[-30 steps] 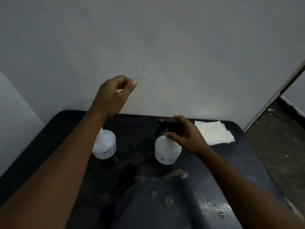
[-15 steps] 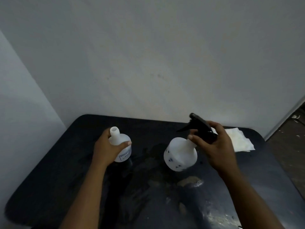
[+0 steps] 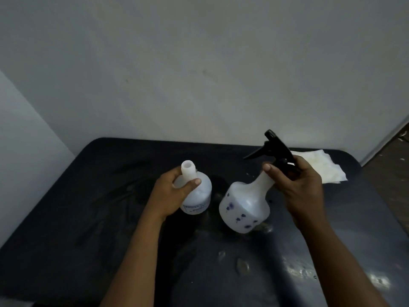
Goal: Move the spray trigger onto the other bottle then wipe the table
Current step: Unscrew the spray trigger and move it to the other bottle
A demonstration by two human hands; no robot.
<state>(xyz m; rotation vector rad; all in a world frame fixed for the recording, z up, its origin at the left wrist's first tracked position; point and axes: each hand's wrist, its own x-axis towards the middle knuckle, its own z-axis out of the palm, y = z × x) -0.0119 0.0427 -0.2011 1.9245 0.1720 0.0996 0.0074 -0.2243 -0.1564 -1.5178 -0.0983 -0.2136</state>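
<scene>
Black plastic spray trigger point(image 3: 276, 151) not yet off the spotted bottle, the swap about to begin.
Right of centre, the right hand point(image 3: 296, 187) grips the trigger's collar and holds the translucent white, blue-spotted plastic bottle point(image 3: 243, 207) tilted, probably to unscrew it. I cannot tell if its base touches the dark glossy tabletop point(image 3: 88, 207). At centre, the left hand point(image 3: 170, 193) wraps the small white open-necked labelled bottle point(image 3: 197, 196), steadying it upright for the trigger. A white paper towel point(image 3: 321, 167) lies at the right edge for wiping.

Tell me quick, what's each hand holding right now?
Left hand: gripping the small capless bottle.
Right hand: gripping the black spray trigger on the tilted spotted bottle.
</scene>
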